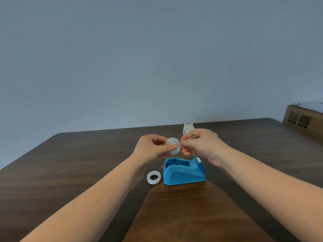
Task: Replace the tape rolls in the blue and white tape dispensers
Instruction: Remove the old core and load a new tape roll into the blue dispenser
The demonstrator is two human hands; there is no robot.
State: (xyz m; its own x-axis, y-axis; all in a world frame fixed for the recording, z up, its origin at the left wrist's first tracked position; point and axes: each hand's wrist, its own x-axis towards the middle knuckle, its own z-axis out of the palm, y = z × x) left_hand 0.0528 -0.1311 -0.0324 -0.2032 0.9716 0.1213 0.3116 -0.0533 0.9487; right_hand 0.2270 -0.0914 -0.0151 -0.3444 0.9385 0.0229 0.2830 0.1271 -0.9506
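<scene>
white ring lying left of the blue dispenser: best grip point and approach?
The white ring lies flat on the table, hole up, clear of the blue dispenser. Come from above and pinch across its outer rim, or with one finger in the hole and one outside. Its left side is freest. Both hands are busy: left hand and right hand hold the tape roll.

A dark wooden table (70,172) stands near a cardboard box (300,117).
</scene>
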